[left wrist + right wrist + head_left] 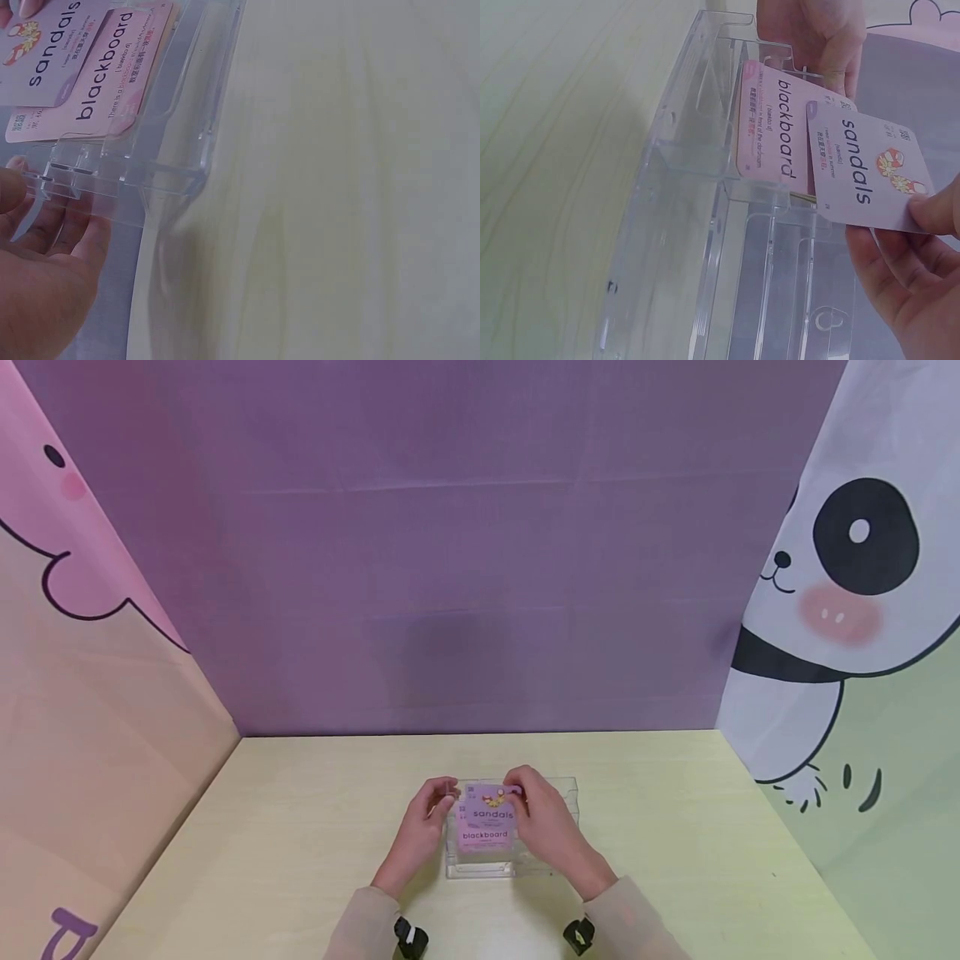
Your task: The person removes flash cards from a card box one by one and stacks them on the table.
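A clear plastic card holder (pixel 480 870) with stepped compartments stands on the table. In its left compartment leans a pink "blackboard" card (pixel 769 127), with more card edges showing behind it. My right hand (pixel 553 831) pinches a lilac "sandals" card (pixel 855 169) by its edge, thumb on the printed face and fingers behind. This card overlaps the upper part of the "blackboard" card. My left hand (pixel 420 828) grips the holder's left side wall, the thumb on one side and the fingers seen through the plastic in the left wrist view.
The holder's right compartment (pixel 757 262) shows bare stepped ridges. Pale wooden table (pixel 300 827) surrounds the holder. A purple cloth wall (pixel 480 568) rises at the back, with printed cartoon panels on both sides. Each wrist wears a black band (pixel 411 937).
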`<state>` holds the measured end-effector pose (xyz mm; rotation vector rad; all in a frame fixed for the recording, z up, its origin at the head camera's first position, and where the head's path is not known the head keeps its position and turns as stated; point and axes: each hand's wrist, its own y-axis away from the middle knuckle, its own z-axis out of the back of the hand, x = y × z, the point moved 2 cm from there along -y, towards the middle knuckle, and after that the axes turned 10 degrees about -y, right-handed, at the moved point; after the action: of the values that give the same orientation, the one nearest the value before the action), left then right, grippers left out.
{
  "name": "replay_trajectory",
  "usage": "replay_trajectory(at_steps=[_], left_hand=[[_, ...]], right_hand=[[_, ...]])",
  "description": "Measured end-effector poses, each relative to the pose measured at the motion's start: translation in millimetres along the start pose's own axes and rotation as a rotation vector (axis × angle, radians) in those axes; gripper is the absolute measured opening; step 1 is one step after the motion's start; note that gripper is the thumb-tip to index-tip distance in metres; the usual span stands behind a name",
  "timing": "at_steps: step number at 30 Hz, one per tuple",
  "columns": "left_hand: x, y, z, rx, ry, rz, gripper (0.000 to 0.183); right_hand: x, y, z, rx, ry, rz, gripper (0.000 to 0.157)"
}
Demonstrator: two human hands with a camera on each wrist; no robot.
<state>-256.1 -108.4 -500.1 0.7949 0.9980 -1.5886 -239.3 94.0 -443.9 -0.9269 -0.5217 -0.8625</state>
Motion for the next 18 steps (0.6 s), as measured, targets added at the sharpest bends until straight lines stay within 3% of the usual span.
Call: replay_trajectory(at_steps=[6,14,18], left_hand=[[-14.6,3.5,3.8,0.017,0.026,0.012,0.03],[1.8,-0.3,-0.1,0.002,-0.004,0.004,0.029],[2.7,-0.7,0.1,-0.007,0.01,-0.006,0.028]], right_hand=[[-0.4,0.8,1.8,-0.005,-0.027,-0.015,0.017],[0.5,3.5,4.0,0.0,-0.069,-0.041,0.019],[3.2,4.4,6.2,-0.009,-0.109,-0.049,0.019]])
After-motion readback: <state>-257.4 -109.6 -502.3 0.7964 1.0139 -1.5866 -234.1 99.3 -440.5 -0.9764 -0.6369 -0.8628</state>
